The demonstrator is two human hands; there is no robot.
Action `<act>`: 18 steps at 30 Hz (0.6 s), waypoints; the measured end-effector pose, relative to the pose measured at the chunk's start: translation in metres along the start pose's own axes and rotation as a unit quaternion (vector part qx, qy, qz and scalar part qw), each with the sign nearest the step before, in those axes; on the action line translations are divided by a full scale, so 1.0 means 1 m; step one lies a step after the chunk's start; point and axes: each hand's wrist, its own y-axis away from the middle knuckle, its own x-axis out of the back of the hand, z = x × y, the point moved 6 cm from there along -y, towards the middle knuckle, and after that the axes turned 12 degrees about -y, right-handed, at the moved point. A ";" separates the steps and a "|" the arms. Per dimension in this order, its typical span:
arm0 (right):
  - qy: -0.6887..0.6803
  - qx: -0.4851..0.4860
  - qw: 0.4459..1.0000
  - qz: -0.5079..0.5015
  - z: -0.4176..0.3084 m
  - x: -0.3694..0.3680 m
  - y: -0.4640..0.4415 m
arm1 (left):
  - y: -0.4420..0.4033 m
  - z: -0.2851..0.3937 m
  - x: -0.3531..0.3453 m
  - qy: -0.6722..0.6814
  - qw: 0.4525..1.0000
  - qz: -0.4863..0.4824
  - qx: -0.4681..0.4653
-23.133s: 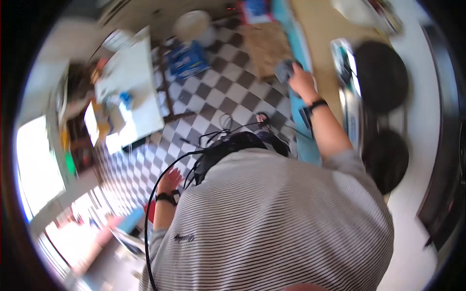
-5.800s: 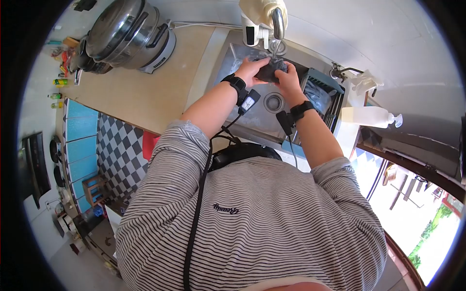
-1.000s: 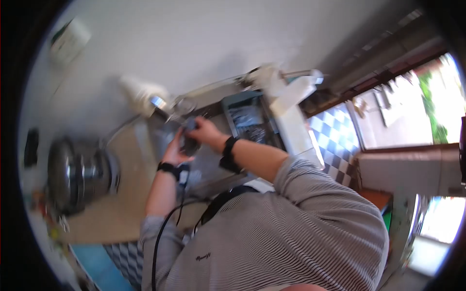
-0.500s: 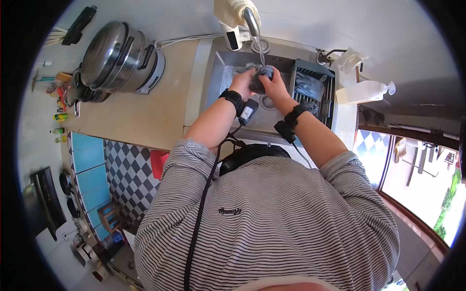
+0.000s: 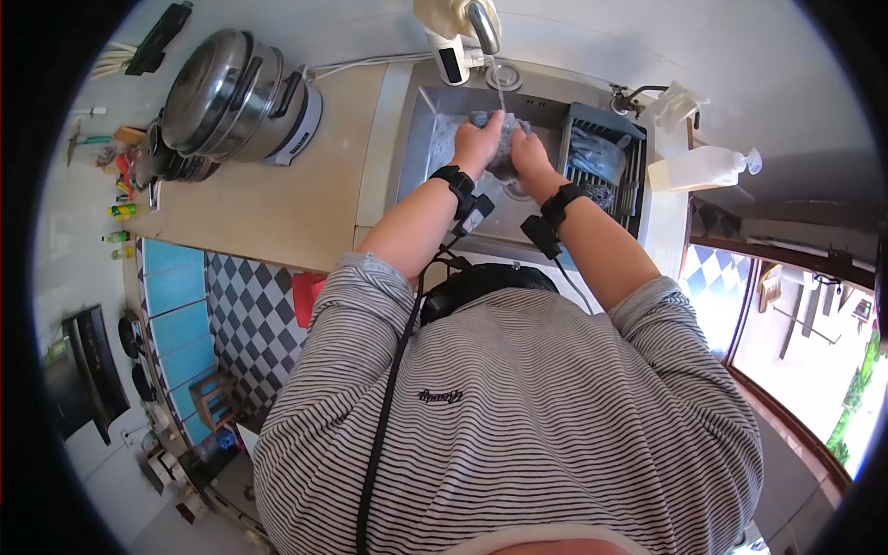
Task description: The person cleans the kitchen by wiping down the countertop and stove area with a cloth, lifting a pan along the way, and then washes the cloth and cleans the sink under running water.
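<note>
the grey cloth [image 5: 506, 159] is gripped at both sides, bunched in the left hand [image 5: 475, 148] and right hand [image 5: 534, 162]; how the hidden fingers are set cannot be told. it is held over the sink [image 5: 416, 148], with the tap [image 5: 484, 30] at twelve o'clock and the slatted basket [image 5: 606, 123] at three. folds are best opened and turned under the stream, low enough for splashes to be contained.

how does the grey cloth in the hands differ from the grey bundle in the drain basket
The grey cloth is held between the left hand and right hand; the grey bundle lies in the drain basket, untouched. The cloth is under the running water, while the bundle sits to the right of the stream. Both look grey and crumpled.
</note>
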 end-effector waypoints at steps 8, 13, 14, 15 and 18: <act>-0.084 -0.182 0.979 -0.032 0.013 -0.001 0.009 | 0.017 0.031 0.008 -0.116 0.983 -0.071 -0.125; -0.104 -0.269 0.952 -0.098 -0.009 -0.004 0.040 | 0.033 0.054 0.007 -0.145 0.950 -0.142 -0.237; -0.085 -0.308 0.940 -0.122 -0.008 -0.006 0.047 | 0.034 0.054 0.009 -0.144 0.951 -0.140 -0.237; -0.083 -0.308 0.940 -0.123 -0.008 -0.007 0.050 | 0.036 0.055 0.009 -0.179 0.936 -0.150 -0.264; -0.133 -0.312 0.932 -0.130 -0.003 -0.010 0.052 | 0.039 0.056 0.012 -0.243 0.903 -0.166 -0.313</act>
